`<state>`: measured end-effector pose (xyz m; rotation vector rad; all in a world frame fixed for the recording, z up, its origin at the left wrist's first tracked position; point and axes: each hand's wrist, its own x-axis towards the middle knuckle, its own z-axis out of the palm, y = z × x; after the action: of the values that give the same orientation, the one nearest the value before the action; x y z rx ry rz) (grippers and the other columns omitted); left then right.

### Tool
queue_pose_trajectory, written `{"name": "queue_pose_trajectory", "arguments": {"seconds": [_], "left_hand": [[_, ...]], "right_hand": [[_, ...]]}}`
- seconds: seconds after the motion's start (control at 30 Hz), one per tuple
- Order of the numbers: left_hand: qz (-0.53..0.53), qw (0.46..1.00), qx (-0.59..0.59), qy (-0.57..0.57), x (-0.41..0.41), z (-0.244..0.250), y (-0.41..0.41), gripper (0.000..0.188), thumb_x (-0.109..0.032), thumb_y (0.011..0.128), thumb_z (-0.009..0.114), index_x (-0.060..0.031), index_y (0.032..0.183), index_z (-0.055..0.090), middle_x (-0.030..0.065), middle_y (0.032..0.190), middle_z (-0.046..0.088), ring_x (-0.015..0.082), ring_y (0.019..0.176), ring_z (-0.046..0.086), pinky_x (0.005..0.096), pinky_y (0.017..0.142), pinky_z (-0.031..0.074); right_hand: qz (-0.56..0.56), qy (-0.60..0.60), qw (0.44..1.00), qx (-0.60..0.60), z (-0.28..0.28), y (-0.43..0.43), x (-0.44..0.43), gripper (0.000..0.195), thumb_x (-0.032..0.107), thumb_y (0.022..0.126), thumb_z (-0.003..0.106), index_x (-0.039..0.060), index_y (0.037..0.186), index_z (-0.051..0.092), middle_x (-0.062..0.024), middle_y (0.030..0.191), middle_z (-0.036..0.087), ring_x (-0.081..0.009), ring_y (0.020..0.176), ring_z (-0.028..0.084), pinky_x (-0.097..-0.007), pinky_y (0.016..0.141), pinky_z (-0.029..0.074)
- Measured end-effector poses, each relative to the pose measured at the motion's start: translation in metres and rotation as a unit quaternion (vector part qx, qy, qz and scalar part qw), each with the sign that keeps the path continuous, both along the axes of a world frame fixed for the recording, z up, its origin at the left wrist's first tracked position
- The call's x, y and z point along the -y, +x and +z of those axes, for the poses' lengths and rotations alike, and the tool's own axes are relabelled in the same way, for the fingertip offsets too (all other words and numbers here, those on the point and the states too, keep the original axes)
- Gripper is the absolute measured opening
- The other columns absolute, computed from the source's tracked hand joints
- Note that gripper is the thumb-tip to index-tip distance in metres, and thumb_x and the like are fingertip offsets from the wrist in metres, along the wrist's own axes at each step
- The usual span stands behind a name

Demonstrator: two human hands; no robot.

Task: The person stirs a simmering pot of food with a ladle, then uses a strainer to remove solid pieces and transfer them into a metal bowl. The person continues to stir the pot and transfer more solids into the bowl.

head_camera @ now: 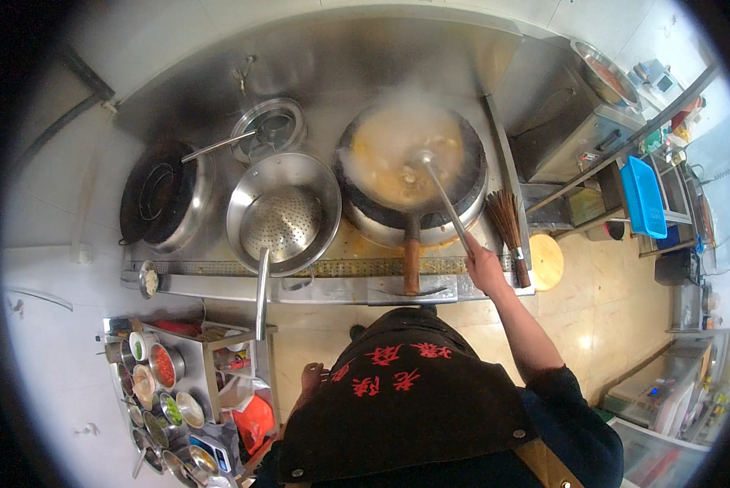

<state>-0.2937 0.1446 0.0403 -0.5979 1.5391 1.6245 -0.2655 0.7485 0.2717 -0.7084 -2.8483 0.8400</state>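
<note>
My right hand (pixel 486 268) grips the long handle of a metal ladle (pixel 441 189), whose bowl rests in a wok (pixel 411 210) of steaming yellowish broth. Pale pieces show in the liquid, though steam blurs the far side. The wok sits on a round burner, its wooden handle (pixel 412 256) pointing towards me. Down at my side, beside the dark apron (pixel 401 421), hangs my left hand (pixel 313 375); its fingers are partly hidden, and whether it holds anything is unclear. A bamboo wok brush (pixel 506 226) lies just right of the burner, close to my right hand.
Left of the wok, a perforated strainer (pixel 289 219) sits in a metal basin. Behind it is a lidded pot (pixel 273 128); further left, a second burner (pixel 163 195). Ingredient bowls (pixel 166 366) crowd a low left counter. At right are a round wooden stool (pixel 547 262) and a blue basket (pixel 643 195).
</note>
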Motion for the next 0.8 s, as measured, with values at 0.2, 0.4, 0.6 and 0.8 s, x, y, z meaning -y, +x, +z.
{"name": "queue_pose_trajectory", "arguments": {"seconds": [0.2,0.4,0.6,0.8], "left_hand": [[-0.032,0.992,-0.029,-0.12,-0.014,0.027,-0.002,0.041,-0.022,0.093,0.061,-0.0031,0.126,0.045,0.0195,0.096,0.067,0.0265,0.076,0.067,0.0377,0.06,0.054],[-0.008,0.991,-0.028,-0.131,-0.009,0.016,0.005,0.04,-0.021,0.093,0.062,-0.0023,0.125,0.046,0.0194,0.093,0.067,0.0267,0.076,0.067,0.0369,0.059,0.054],[0.03,0.998,0.033,-0.049,0.014,-0.026,0.016,0.04,-0.02,0.093,0.062,-0.001,0.125,0.046,0.02,0.094,0.068,0.0267,0.075,0.067,0.037,0.059,0.055],[0.038,0.993,-0.034,-0.109,0.0,0.008,0.027,0.042,-0.019,0.093,0.061,0.0019,0.125,0.046,0.0223,0.097,0.068,0.0288,0.078,0.069,0.038,0.061,0.056]], "right_hand": [[-0.112,-0.386,0.91,-0.099,0.031,-0.019,-0.009,0.056,0.001,0.088,0.06,0.0065,0.142,0.044,-0.0076,0.081,0.062,-0.0105,0.049,0.054,-0.0276,0.042,0.042],[-0.149,-0.286,0.938,-0.127,0.036,-0.038,-0.035,0.054,0.002,0.09,0.057,0.0067,0.143,0.045,-0.0069,0.078,0.065,-0.0118,0.05,0.056,-0.0269,0.045,0.045],[-0.129,-0.477,0.86,-0.126,0.017,-0.064,-0.032,0.055,0.008,0.095,0.056,0.0067,0.147,0.037,-0.0093,0.083,0.067,-0.0127,0.049,0.055,-0.0281,0.042,0.045],[-0.08,-0.517,0.847,-0.089,0.021,-0.092,-0.009,0.06,0.007,0.095,0.055,0.0075,0.15,0.031,-0.0095,0.087,0.064,-0.0135,0.051,0.054,-0.028,0.044,0.046]]}}
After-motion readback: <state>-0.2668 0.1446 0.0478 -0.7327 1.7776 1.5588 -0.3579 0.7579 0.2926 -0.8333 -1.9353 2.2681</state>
